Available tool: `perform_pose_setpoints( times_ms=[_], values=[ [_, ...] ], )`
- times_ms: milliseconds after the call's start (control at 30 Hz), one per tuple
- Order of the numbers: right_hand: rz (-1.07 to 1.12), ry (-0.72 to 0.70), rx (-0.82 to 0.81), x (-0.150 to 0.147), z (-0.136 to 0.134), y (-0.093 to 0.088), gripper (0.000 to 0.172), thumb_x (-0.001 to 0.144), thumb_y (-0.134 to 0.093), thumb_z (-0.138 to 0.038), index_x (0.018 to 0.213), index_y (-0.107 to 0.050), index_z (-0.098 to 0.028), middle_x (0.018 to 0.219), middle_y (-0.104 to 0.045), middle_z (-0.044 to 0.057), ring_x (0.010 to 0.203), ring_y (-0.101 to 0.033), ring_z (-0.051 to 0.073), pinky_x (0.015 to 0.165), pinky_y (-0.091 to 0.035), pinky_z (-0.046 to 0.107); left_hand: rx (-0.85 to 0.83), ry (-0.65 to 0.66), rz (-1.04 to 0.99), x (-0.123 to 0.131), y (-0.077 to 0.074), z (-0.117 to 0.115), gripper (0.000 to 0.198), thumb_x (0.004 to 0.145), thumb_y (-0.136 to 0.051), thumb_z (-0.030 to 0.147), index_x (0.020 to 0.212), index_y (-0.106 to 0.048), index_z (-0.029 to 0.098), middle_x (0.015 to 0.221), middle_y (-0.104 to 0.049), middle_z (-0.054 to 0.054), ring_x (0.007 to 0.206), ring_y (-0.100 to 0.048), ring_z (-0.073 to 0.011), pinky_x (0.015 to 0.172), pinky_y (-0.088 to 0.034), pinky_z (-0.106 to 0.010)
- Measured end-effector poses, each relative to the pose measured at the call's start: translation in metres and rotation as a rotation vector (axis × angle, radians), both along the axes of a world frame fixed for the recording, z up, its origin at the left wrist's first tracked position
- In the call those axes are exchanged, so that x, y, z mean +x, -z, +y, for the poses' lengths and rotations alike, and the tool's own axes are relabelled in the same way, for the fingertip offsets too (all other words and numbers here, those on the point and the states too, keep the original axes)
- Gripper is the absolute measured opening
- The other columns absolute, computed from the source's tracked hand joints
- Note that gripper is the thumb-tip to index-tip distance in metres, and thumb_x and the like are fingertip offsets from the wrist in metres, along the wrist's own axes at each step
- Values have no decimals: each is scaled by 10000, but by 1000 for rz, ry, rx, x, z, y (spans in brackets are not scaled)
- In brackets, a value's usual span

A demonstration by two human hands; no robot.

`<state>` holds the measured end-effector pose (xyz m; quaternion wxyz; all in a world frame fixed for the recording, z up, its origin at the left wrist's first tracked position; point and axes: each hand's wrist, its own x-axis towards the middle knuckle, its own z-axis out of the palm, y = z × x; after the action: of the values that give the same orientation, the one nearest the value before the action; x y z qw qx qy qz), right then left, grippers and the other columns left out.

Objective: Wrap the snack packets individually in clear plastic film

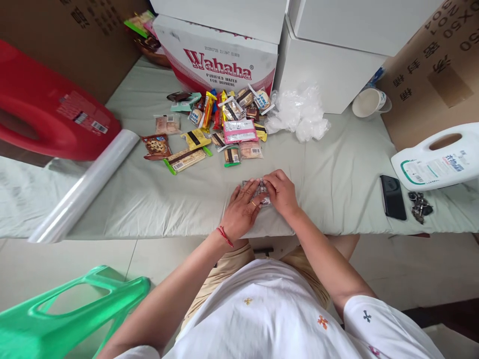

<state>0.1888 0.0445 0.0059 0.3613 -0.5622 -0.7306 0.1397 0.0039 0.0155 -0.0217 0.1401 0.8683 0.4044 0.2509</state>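
A small clear packet with dark and white print (261, 188) lies on the cloth close to the front edge, mostly covered by my hands. My left hand (241, 212) rests across its left part, fingers stretched out and lying flat, thumb along the near side. At the packet's upper right, my right hand (281, 193) has its fingers closed in a pinch on the wrapper. What is inside the packet cannot be made out. Just beyond are a pink-and-white packet (239, 131), a small green-ended packet (232, 156) and a long green-ended snack bar (187, 159).
Several wrapped snacks surround a yellow wrapper (207, 112). Crumpled clear plastic (299, 112) lies beside them. A plastic film roll (86, 184) and red jug (56, 104) stand left; a phone (392, 197), keys (421, 207) and white jug (437, 157) are right. A Wahaha box (220, 55) stands behind.
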Motion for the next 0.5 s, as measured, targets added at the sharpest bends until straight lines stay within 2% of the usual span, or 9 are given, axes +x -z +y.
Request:
perform_pose_setpoints(
  times_ms=[100,200,300,367,433,500],
  values=[
    [-188,154,25,-17,-10,7,326,1060,-415,-245,1158,-718,-175,1165,-664,123,1026,-596,236,916,-503,372,-3,8,-93,0,1,0,533,1035,-448,235,1561,-368,224,1660,-392,-155,1589,-274,-264,1270,-306,-559],
    [-279,206,-20,-37,-25,10,337,1065,-423,-244,1265,-679,-152,1324,-647,155,1159,-551,274,1073,-439,472,-33,7,-142,-3,5,-1,743,981,-442,149,1654,-131,195,1673,-350,-192,1591,-266,-277,1287,-249,-594],
    [-328,144,-51,-50,-41,12,454,1068,-414,-271,1474,-542,-112,1520,-537,186,1376,-446,323,1228,-259,596,-105,59,-172,-10,6,0,936,872,-436,59,1672,26,208,1718,-230,-191,1605,-209,-305,1294,-104,-669],
    [-344,66,-69,-53,-50,11,571,1052,-438,-316,1571,-420,-79,1621,-418,203,1510,-313,357,1269,-156,642,-211,141,-225,-17,5,3,1049,788,-469,51,1671,67,232,1746,-136,-156,1620,-135,-305,1305,-61,-656],
    [-352,-11,-101,-52,-57,10,687,1018,-489,-341,1616,-324,-46,1681,-301,216,1588,-172,372,1283,-131,651,-337,205,-288,-22,0,5,1118,723,-510,71,1673,52,254,1760,-78,-105,1627,-80,-295,1324,-74,-608],
    [-344,-79,-117,-49,-61,8,736,999,-502,-319,1628,-274,-14,1701,-233,230,1612,-89,364,1295,-141,636,-459,206,-370,-23,-5,7,1124,706,-523,90,1675,16,268,1762,-87,-66,1627,-96,-276,1334,-141,-556]
  ],
)
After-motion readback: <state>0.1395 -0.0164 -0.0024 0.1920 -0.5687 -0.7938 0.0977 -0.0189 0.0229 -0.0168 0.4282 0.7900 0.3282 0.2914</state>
